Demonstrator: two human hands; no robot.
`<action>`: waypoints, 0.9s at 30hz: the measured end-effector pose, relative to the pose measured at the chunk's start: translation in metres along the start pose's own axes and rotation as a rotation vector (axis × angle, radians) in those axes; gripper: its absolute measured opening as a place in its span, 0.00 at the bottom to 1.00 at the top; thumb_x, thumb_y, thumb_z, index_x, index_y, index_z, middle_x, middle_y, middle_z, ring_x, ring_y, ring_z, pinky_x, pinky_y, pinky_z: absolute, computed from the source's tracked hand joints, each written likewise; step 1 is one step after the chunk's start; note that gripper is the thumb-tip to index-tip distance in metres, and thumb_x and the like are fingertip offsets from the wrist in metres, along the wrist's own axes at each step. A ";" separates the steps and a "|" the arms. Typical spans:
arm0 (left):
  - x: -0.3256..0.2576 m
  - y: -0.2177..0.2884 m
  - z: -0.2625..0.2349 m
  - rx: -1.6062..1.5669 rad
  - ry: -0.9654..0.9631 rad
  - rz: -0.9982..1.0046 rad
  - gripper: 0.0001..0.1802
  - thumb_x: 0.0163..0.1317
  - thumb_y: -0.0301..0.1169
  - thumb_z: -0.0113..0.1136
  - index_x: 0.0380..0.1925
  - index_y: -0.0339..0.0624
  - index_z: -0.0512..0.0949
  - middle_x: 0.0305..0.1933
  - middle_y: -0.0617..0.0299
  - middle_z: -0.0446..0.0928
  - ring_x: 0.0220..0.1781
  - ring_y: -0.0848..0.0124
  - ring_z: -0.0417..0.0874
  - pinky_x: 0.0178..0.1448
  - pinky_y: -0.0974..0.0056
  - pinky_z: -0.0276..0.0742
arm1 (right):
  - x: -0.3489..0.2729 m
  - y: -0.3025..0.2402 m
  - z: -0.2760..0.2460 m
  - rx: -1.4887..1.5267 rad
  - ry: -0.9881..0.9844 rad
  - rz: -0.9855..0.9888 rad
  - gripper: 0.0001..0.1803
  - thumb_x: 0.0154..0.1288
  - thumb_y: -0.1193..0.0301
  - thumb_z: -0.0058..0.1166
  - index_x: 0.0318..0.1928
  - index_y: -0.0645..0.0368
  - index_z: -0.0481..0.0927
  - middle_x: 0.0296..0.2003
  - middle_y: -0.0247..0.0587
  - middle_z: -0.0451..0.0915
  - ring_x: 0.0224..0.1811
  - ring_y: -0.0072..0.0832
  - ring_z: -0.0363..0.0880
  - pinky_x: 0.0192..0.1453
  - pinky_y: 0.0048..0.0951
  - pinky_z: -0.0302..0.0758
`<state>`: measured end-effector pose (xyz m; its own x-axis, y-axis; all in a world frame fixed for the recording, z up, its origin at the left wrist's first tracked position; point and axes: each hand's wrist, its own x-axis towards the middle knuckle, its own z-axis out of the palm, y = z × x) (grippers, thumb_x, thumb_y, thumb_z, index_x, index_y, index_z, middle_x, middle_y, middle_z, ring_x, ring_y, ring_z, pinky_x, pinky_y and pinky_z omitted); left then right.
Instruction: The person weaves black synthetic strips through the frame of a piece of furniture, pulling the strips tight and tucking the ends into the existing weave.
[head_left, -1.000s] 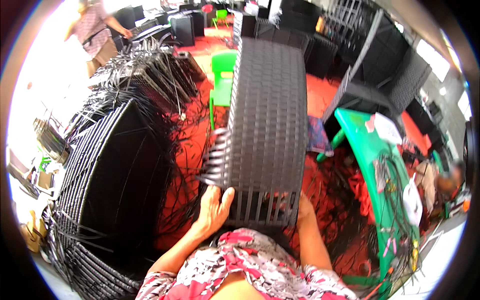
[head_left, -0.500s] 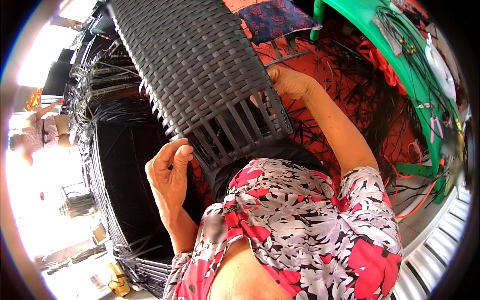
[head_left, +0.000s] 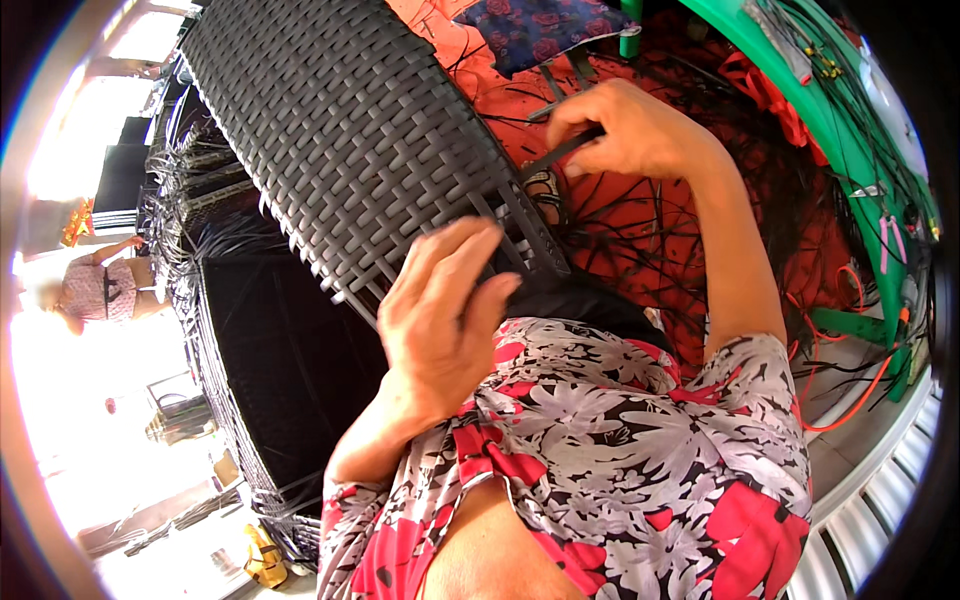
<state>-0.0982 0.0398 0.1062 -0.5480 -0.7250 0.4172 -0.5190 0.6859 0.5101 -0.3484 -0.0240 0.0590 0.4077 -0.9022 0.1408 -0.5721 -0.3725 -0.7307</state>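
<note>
A dark strip pinched at the woven panel's lower edge

The right hand [head_left: 625,130], in the upper centre of the frame, was closed in a pinch on a dark flat weaving strip [head_left: 562,153] running down-left toward the unfinished corner of the grey woven panel [head_left: 350,140]. The left hand [head_left: 440,310], mid-frame, was laid against that edge, fingers loosely together and curled. The panel's long axis ran to the upper left. No labels could be made out; a green table [head_left: 850,130] was seen at the right.

Two hands [head_left: 445,320], one woven panel [head_left: 350,130], one green table [head_left: 850,120].
</note>
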 end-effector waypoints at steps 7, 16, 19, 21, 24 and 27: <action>0.070 0.010 0.104 0.043 0.061 0.394 0.31 0.49 0.20 0.54 0.57 0.29 0.62 0.39 0.49 0.73 0.41 0.54 0.75 0.47 0.51 0.69 | -0.084 -0.050 -0.011 -0.617 0.565 0.044 0.15 0.47 0.79 0.59 0.40 0.58 0.77 0.35 0.41 0.78 0.37 0.42 0.76 0.43 0.38 0.71; 0.070 0.008 0.128 -0.092 0.053 0.300 0.09 0.54 0.19 0.55 0.34 0.37 0.66 0.27 0.49 0.72 0.30 0.50 0.76 0.31 0.52 0.71 | -0.106 -0.022 0.057 0.713 0.809 0.470 0.28 0.71 0.47 0.39 0.47 0.60 0.77 0.39 0.38 0.81 0.43 0.25 0.76 0.42 0.26 0.70; 0.061 0.001 0.132 -0.092 -0.023 0.229 0.08 0.55 0.21 0.55 0.33 0.37 0.66 0.28 0.48 0.72 0.29 0.50 0.75 0.30 0.51 0.71 | -0.108 0.001 0.023 1.279 1.016 0.108 0.34 0.69 0.45 0.38 0.57 0.63 0.71 0.53 0.49 0.75 0.52 0.37 0.75 0.57 0.38 0.71; 0.057 -0.002 0.134 -0.063 -0.138 0.196 0.08 0.57 0.23 0.55 0.34 0.36 0.67 0.29 0.48 0.73 0.30 0.50 0.76 0.32 0.51 0.71 | -0.131 0.032 -0.019 1.298 1.133 -0.177 0.34 0.69 0.51 0.43 0.54 0.75 0.68 0.54 0.57 0.73 0.56 0.43 0.72 0.61 0.42 0.71; 0.055 0.002 0.134 -0.001 -0.272 0.257 0.13 0.59 0.27 0.55 0.42 0.34 0.69 0.32 0.47 0.75 0.35 0.50 0.77 0.38 0.53 0.73 | -0.161 0.046 -0.084 1.181 0.941 -0.491 0.26 0.74 0.58 0.36 0.46 0.75 0.73 0.40 0.48 0.76 0.38 0.26 0.73 0.42 0.27 0.71; 0.048 0.011 0.147 -0.122 -0.101 0.365 0.26 0.66 0.38 0.54 0.57 0.29 0.65 0.43 0.49 0.76 0.47 0.57 0.77 0.52 0.59 0.71 | -0.107 -0.013 -0.067 0.096 0.853 0.202 0.18 0.72 0.62 0.40 0.47 0.63 0.77 0.28 0.39 0.75 0.22 0.26 0.69 0.27 0.29 0.67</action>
<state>-0.2268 0.0213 0.0210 -0.7473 -0.4208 0.5143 -0.2000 0.8805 0.4298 -0.4324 0.0623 0.0984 -0.3873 -0.8177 0.4259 -0.4979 -0.2033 -0.8431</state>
